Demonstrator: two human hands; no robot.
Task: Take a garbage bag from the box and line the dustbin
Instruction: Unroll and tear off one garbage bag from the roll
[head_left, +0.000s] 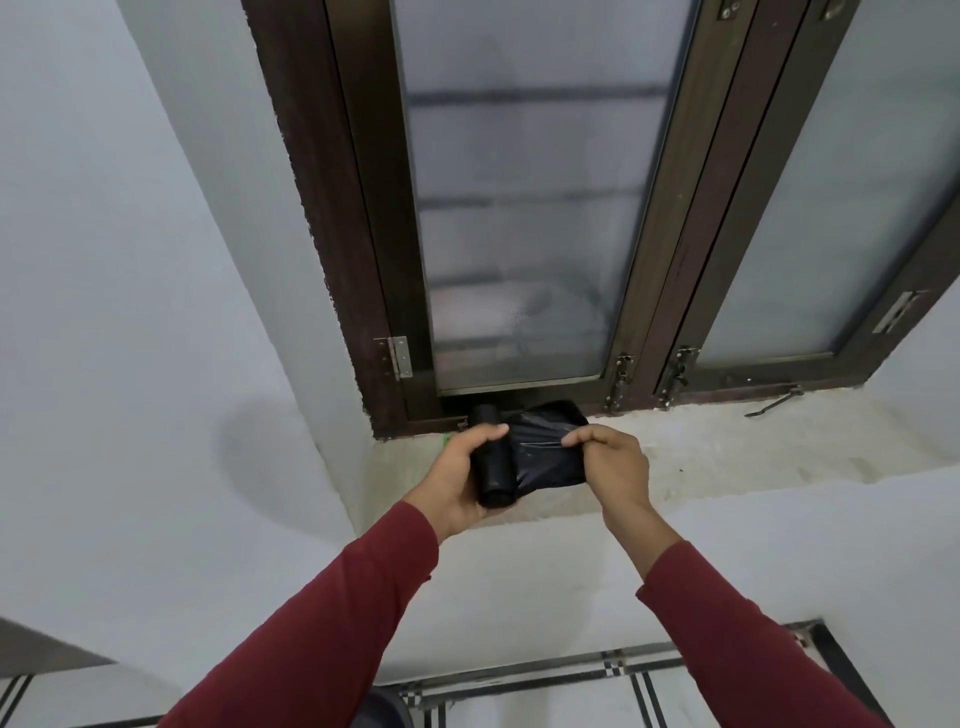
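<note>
A black roll of garbage bags (492, 457) is held over the window sill. My left hand (467, 475) grips the rolled part from the left. My right hand (613, 462) pinches the loose outer garbage bag (545, 452), which is unrolled a short way to the right. Both arms wear dark red sleeves. A small green bit (445, 440) shows behind my left hand; I cannot tell what it is. No box is clearly visible. A dark rounded shape (382, 709) at the bottom edge may be the dustbin.
A rough concrete window sill (727, 447) runs below a dark brown window frame (363, 260) with frosted panes. A metal stay hook (774, 402) lies on the sill at the right. White walls stand on both sides. Tiled floor (545, 691) shows at the bottom.
</note>
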